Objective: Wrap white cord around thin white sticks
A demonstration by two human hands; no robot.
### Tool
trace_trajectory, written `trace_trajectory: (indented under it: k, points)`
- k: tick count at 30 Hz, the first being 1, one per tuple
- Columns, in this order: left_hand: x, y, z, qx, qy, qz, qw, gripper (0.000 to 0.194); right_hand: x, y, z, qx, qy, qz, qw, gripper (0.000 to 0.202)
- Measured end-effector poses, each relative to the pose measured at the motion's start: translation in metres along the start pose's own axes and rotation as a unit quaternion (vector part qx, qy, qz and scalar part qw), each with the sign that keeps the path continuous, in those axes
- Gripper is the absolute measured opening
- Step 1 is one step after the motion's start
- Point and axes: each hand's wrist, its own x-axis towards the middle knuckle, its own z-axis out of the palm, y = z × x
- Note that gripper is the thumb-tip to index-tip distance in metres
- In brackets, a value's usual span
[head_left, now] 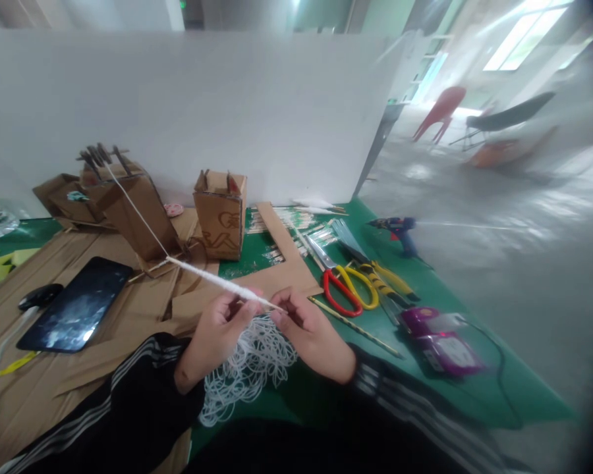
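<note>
A thin stick (217, 279) wrapped in white string stretches between my hands and out to the left. My left hand (222, 329) pinches its wrapped part from below. My right hand (311, 332) has thumb and fingers closed on the bare, pointed end. From the stick's far end a white string runs up to the top of a tall cardboard box (138, 214) with wooden sticks on it. Just below my hands lies a loose tangle of white string (250, 372).
A smaller cardboard box (221, 217) stands at the back. On the right lie red-and-yellow scissors (343, 286), pliers (393, 280), a hot glue gun (400, 230) and a purple packet (442, 342). A phone (76, 306) rests on cardboard at left. A white panel (188, 105) rises behind.
</note>
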Motion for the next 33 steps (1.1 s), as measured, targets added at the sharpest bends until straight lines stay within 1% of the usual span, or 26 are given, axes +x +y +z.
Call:
trace_trajectory:
  k: [3,7,11,13,17,19,21,23,29,33]
  points:
    - [0.0001,-0.0005,0.0005,-0.004,0.001,-0.001,1.0,0.033,0.0007,-0.0009,-0.001,-0.025,0.01,-0.01,1.0,0.017]
    - [0.0002,-0.0023,0.0005,-0.004,-0.01,-0.007,1.0,0.035,0.0013,-0.0016,-0.0013,-0.057,-0.001,-0.016,0.998,0.024]
    - [0.0005,-0.0006,0.0011,0.008,-0.004,0.006,1.0,0.03,0.0011,-0.0003,-0.0005,-0.058,0.021,-0.026,0.998,0.014]
    - [0.0005,0.0007,0.0016,0.012,0.005,0.012,1.0,0.029,0.0007,0.0005,-0.0006,-0.071,0.036,-0.03,0.996,0.012]
    - [0.0007,0.0021,0.0022,0.0,0.01,0.005,1.0,0.033,0.0001,0.001,-0.0009,-0.092,0.021,-0.028,0.995,0.026]
    - [0.0011,0.0028,0.0023,0.0,0.014,0.004,1.0,0.034,-0.0002,0.0011,-0.0004,-0.085,0.027,-0.025,0.996,0.022]
    - [0.0015,0.0035,0.0025,0.003,0.018,0.009,1.0,0.033,-0.0003,0.0011,0.0002,-0.073,0.049,-0.021,0.996,0.014]
    - [0.0017,0.0041,0.0028,0.004,0.017,0.009,1.0,0.031,-0.0003,0.0012,0.0004,-0.07,0.063,-0.019,0.995,0.013]
    - [0.0009,0.0034,0.0031,0.012,0.015,0.017,1.0,0.029,-0.0005,0.001,-0.0007,-0.108,0.038,-0.025,0.993,0.023]
    - [0.0016,0.002,0.0021,0.01,0.016,0.021,1.0,0.03,-0.0006,0.002,0.0001,-0.102,0.056,-0.03,0.993,0.01]
